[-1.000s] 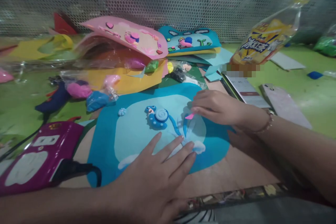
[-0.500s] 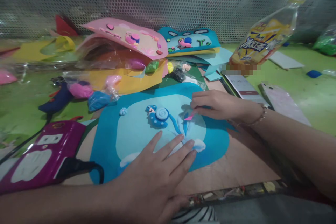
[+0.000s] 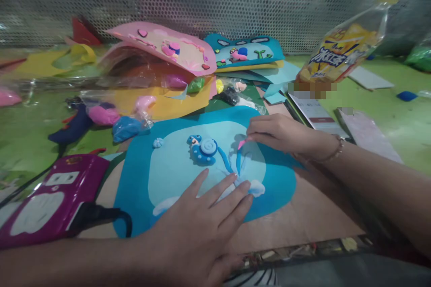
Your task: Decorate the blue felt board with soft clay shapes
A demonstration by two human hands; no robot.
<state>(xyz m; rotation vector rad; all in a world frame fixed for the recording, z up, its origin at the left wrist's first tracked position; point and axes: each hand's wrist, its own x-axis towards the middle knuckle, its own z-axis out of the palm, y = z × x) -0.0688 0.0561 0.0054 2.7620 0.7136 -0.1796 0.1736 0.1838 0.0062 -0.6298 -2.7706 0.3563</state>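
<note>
In the head view, the left hand [image 3: 202, 222] lies flat with fingers spread over the lower middle of the blue card [image 3: 279, 197], in the centre of the frame. The right hand [image 3: 274, 132], apart from it and right of centre, pinches a small pink piece [image 3: 241, 144] at the top of a blue clay strip [image 3: 238, 161]. A clay snail [image 3: 204, 149] sits left of the strip. A bottle [image 3: 340, 51] leans on the green surface [image 3: 411, 130] at upper right.
</note>
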